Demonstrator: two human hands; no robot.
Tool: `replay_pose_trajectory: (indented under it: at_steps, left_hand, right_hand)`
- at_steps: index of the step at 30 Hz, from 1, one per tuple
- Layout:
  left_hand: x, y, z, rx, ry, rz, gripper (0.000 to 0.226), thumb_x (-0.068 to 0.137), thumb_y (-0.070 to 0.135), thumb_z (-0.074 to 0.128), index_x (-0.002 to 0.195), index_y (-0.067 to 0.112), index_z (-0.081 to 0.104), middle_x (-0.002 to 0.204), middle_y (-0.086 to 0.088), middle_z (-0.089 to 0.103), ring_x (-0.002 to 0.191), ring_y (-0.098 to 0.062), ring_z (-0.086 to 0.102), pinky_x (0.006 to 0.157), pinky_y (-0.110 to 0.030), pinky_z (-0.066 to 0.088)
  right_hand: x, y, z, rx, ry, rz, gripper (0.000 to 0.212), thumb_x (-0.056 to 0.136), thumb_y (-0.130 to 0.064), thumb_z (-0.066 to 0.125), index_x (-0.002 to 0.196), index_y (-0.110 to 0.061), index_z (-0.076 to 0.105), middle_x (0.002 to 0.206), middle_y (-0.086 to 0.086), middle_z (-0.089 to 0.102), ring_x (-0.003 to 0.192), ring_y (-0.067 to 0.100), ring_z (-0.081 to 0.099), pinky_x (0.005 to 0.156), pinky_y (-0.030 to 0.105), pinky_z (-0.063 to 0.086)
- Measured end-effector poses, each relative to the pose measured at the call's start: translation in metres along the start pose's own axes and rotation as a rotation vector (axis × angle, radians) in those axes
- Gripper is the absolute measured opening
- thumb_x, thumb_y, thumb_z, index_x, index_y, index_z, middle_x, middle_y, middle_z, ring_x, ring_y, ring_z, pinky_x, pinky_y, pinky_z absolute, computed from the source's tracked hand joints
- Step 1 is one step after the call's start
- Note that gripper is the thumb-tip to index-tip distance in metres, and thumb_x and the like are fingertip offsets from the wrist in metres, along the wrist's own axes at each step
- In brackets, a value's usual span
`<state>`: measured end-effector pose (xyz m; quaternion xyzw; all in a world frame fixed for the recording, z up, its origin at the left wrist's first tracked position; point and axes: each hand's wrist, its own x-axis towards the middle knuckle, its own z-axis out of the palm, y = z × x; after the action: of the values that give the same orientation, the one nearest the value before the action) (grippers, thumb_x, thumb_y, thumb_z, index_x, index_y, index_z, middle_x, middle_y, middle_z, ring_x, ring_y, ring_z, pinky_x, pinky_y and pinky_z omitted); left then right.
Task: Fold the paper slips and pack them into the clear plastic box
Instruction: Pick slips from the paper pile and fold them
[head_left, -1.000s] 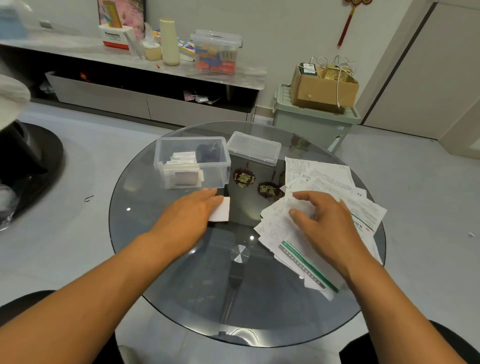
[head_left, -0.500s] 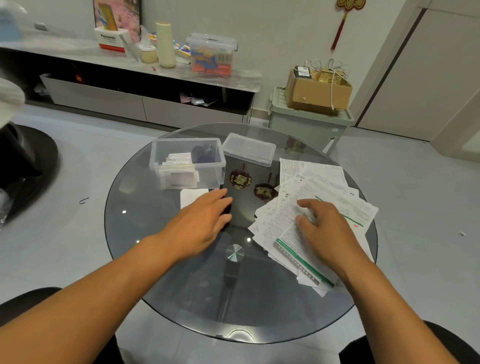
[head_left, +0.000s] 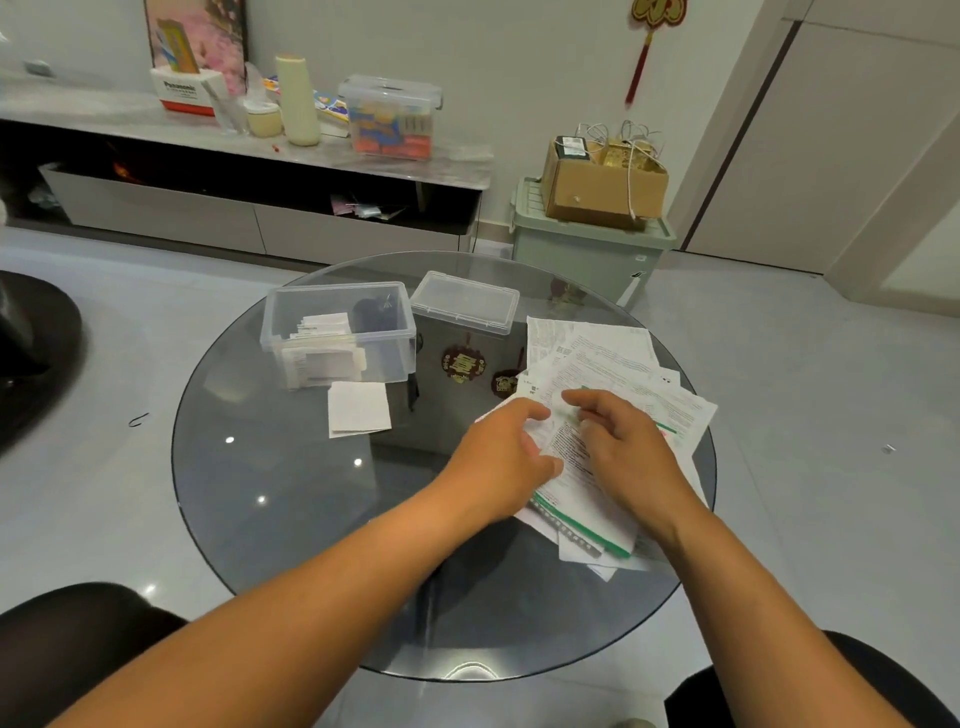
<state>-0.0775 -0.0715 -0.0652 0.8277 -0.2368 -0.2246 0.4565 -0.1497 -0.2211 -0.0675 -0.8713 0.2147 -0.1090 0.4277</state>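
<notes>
While both hands (head_left: 561, 457) pinch printed slips (head_left: 613, 374), "Panasonic" carton (head_left: 182, 93) on far shelf (head_left: 104, 117).

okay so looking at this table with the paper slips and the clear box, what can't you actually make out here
All in the head view:
- Printed text on the paper pile: too small and blurred to read.
- Which sheet the left hand and right hand are gripping: their fingers cover it.
- Count of folded slips in the clear plastic box: they overlap behind the hazy wall.
- Dark object in the box's back corner: unidentifiable.
</notes>
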Motion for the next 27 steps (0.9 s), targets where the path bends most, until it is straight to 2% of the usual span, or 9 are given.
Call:
replay_pose_trajectory:
  at_steps: [3, 7, 10, 13, 17, 19, 21, 24, 27]
  left_hand:
    - [-0.005, -0.001, -0.006, -0.079, 0.090, -0.019, 0.035, 0.092, 0.020, 0.068, 0.124, 0.033, 0.060, 0.086, 0.006, 0.060, 0.074, -0.012, 0.062, 0.063, -0.024, 0.048]
    - [-0.016, -0.013, -0.030, -0.240, 0.170, -0.163, 0.033, 0.095, 0.009, 0.055, 0.117, 0.032, 0.064, 0.099, 0.001, 0.070, 0.083, -0.015, 0.072, 0.073, -0.036, 0.063]
    - [-0.024, -0.021, -0.046, -0.484, 0.181, -0.321, 0.027, 0.100, 0.004, 0.051, 0.117, 0.017, 0.068, 0.103, -0.008, 0.074, 0.090, -0.021, 0.074, 0.076, -0.037, 0.064]
    - [-0.034, -0.023, -0.059, -0.720, 0.114, -0.389, 0.020, 0.100, 0.002, 0.053, 0.110, 0.003, 0.070, 0.092, -0.013, 0.078, 0.083, -0.020, 0.076, 0.068, -0.030, 0.063]
    - [-0.045, -0.030, -0.073, -0.841, -0.037, -0.386, 0.021, 0.100, -0.002, 0.051, 0.114, -0.005, 0.067, 0.101, -0.018, 0.077, 0.092, -0.027, 0.076, 0.076, -0.034, 0.063]
    - [-0.050, -0.031, -0.077, -0.757, -0.095, -0.383, 0.021, 0.100, 0.000, 0.053, 0.113, -0.002, 0.069, 0.100, -0.014, 0.078, 0.091, -0.024, 0.077, 0.072, -0.030, 0.063]
    - [-0.051, -0.032, -0.080, -0.607, -0.134, -0.367, 0.021, 0.100, 0.006, 0.056, 0.116, 0.005, 0.070, 0.100, -0.008, 0.078, 0.090, -0.017, 0.076, 0.070, -0.026, 0.062]
    - [-0.050, -0.036, -0.084, -0.337, -0.149, -0.303, 0.027, 0.100, 0.012, 0.059, 0.125, 0.018, 0.068, 0.109, 0.001, 0.076, 0.090, -0.014, 0.074, 0.072, -0.025, 0.060]
    - [-0.049, -0.038, -0.089, -0.074, -0.158, -0.115, 0.043, 0.097, 0.004, 0.051, 0.112, 0.040, 0.068, 0.097, 0.020, 0.073, 0.076, -0.003, 0.062, 0.067, -0.018, 0.052]
  right_hand:
    - [-0.006, -0.008, -0.001, 0.071, -0.014, -0.081, 0.029, 0.102, -0.036, 0.059, 0.129, -0.046, 0.061, 0.136, -0.023, 0.055, 0.120, -0.013, 0.048, 0.111, 0.032, 0.043]
    - [-0.023, -0.023, -0.003, -0.016, -0.287, -0.140, 0.068, 0.075, -0.064, 0.080, 0.135, -0.063, 0.046, 0.124, -0.053, 0.036, 0.135, -0.001, 0.036, 0.113, 0.036, 0.033]
    - [-0.030, -0.024, 0.004, -0.191, -0.452, -0.176, 0.094, 0.065, -0.071, 0.082, 0.143, -0.066, 0.031, 0.142, -0.041, 0.031, 0.149, 0.010, 0.019, 0.125, 0.050, 0.021]
    - [-0.031, -0.025, 0.007, -0.245, -0.534, -0.199, 0.098, 0.065, -0.073, 0.081, 0.146, -0.067, 0.024, 0.149, -0.037, 0.029, 0.152, 0.012, 0.013, 0.127, 0.053, 0.013]
    - [-0.026, -0.027, 0.004, -0.214, -0.491, -0.183, 0.071, 0.075, -0.061, 0.081, 0.135, -0.066, 0.045, 0.117, -0.049, 0.043, 0.138, 0.005, 0.038, 0.124, 0.044, 0.027]
    - [-0.022, -0.029, 0.003, -0.118, -0.416, -0.163, 0.045, 0.080, -0.048, 0.084, 0.121, -0.054, 0.066, 0.107, -0.044, 0.059, 0.118, -0.010, 0.053, 0.108, 0.027, 0.043]
    - [-0.020, -0.029, 0.000, -0.001, -0.410, -0.148, 0.026, 0.081, -0.040, 0.082, 0.106, -0.041, 0.078, 0.105, -0.039, 0.068, 0.107, -0.012, 0.061, 0.095, 0.017, 0.046]
    - [-0.019, -0.026, -0.001, 0.023, -0.407, -0.147, 0.016, 0.088, -0.031, 0.078, 0.103, -0.037, 0.081, 0.108, -0.025, 0.074, 0.107, -0.002, 0.067, 0.099, 0.027, 0.052]
    - [-0.016, -0.020, 0.002, 0.039, -0.362, -0.109, 0.012, 0.096, -0.028, 0.072, 0.104, -0.031, 0.079, 0.101, -0.008, 0.078, 0.094, 0.017, 0.072, 0.093, 0.045, 0.057]
